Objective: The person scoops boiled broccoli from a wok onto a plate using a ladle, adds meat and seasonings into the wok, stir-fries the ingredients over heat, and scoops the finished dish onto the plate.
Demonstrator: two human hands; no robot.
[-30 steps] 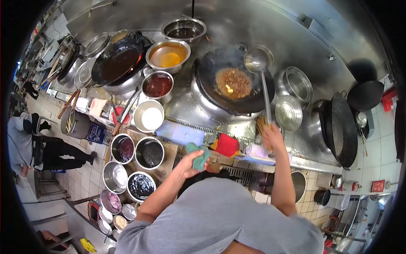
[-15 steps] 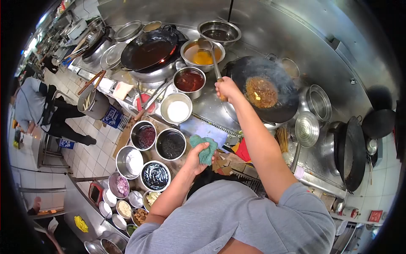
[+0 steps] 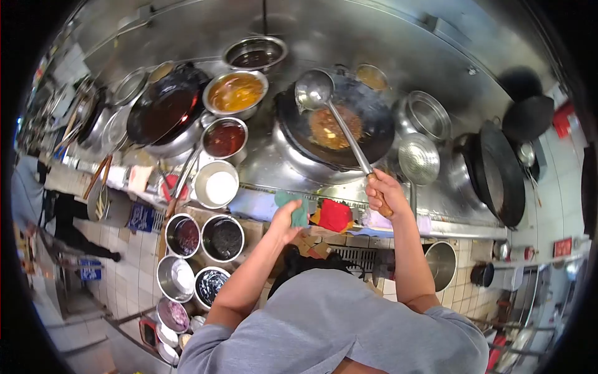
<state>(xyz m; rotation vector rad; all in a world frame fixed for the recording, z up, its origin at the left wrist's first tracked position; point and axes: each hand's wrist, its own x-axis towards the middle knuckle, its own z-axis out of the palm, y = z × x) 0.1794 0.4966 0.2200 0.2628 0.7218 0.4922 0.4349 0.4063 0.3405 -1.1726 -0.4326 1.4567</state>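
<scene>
My right hand is closed round the wooden handle of a long steel ladle. The ladle's bowl is above the far left part of a black wok. Inside the wok, a bubbling reddish-brown sauce holds a small yellow piece, and light smoke rises. Close to the counter's front edge, my left hand grips a folded green cloth. A red cloth lies between my two hands. Left of the wok are a bowl of yellow-orange liquid and a pot of dark red sauce.
A perforated strainer and a colander are right of the wok. Another wok with dark liquid stands at the left. Several seasoning pots, one holding white powder, line the left side. A person in black trousers is far left.
The ladle has left the bowl of yellow-orange liquid and swung right over the wok. My right hand has drawn back toward me. The view has turned right.
</scene>
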